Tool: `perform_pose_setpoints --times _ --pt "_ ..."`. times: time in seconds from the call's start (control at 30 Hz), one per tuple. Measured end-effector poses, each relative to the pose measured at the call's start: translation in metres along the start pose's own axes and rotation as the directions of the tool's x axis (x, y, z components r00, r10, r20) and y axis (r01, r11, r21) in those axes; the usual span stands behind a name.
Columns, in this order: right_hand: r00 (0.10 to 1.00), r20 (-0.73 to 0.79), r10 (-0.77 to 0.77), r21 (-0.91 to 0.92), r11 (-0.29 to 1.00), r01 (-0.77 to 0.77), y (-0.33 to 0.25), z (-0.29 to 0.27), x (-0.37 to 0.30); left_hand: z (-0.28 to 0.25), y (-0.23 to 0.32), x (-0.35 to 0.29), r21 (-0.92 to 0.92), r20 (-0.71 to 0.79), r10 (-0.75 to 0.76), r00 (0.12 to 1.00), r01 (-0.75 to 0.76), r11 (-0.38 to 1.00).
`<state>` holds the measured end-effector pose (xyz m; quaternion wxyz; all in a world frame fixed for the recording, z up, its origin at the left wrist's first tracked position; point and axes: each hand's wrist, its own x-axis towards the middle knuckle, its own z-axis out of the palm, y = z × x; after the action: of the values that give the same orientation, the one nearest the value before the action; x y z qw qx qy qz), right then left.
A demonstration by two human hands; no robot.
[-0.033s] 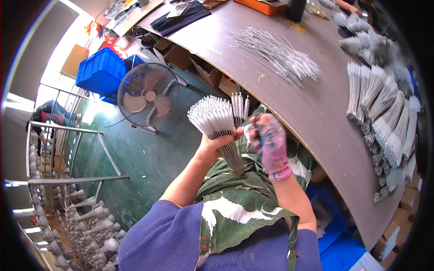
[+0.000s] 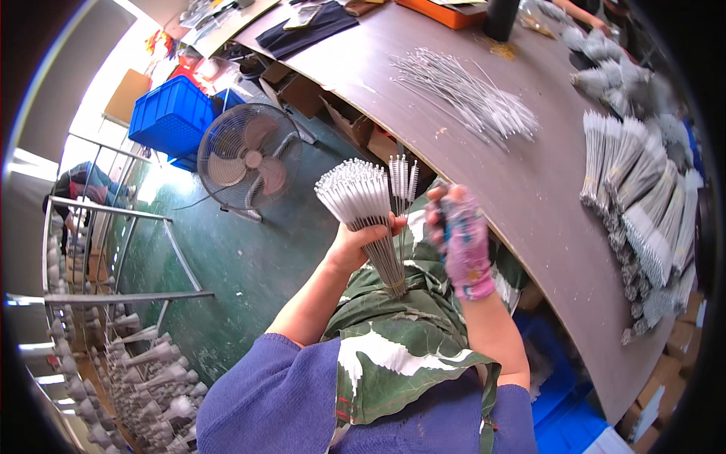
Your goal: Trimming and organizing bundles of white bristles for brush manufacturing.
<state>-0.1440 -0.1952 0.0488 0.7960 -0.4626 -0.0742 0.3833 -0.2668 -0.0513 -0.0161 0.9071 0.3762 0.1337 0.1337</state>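
My left hand [image 2: 361, 240] is closed round a thick bundle of thin wire brushes [image 2: 354, 193], white bristled heads up and wire stems down towards my lap. A few brushes [image 2: 403, 178] stand a little apart on the bundle's right side, by my fingertips. My right hand [image 2: 463, 238], in a pink patterned glove with bare fingertips, is just right of the bundle and not touching it. Its fingers look bent but are smeared by motion, so whether anything is between them cannot be made out. A green and white apron [image 2: 401, 371] covers my lap.
On the brown table [image 2: 529, 197] to the right lie a loose pile of wire brushes [image 2: 469, 98] and several tied brush bundles [image 2: 635, 189]. A floor fan [image 2: 252, 159] and blue crates [image 2: 172, 117] stand ahead left. Metal racking [image 2: 128, 297] holds more bundles. Another person's hand [image 2: 594, 19] shows far right.
My right hand has shifted slightly right, farther from the bundle. My left hand keeps its hold on the brushes, and the whole view has moved a little.
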Motion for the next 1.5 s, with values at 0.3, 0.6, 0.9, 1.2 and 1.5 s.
perform_pose_setpoints --times 0.3,0.6,0.9,1.2,1.5 --pt "0.791 0.572 0.216 -0.523 0.84 0.149 -0.051 0.052 0.129 -0.016 0.025 0.021 -0.184 0.025 -0.029 0.999 0.033 0.982" --pt "0.771 0.583 0.257 -0.471 0.88 0.063 -0.057 0.061 0.143 -0.004 0.043 0.028 0.106 -0.288 0.229 0.93 -0.207 0.973" --pt "0.758 0.649 0.061 -0.456 0.829 0.323 -0.046 0.061 0.115 0.011 0.03 0.037 0.257 -0.222 0.41 0.885 -0.353 0.9" --pt "0.86 0.509 0.047 -0.434 0.876 0.209 -0.043 0.034 0.121 0.007 0.01 0.036 0.229 -0.309 0.4 0.863 -0.341 0.912" --pt "0.789 0.613 0.046 -0.418 0.866 0.274 -0.046 0.034 0.121 0.005 0.008 0.041 0.249 -0.291 0.431 0.854 -0.367 0.896"
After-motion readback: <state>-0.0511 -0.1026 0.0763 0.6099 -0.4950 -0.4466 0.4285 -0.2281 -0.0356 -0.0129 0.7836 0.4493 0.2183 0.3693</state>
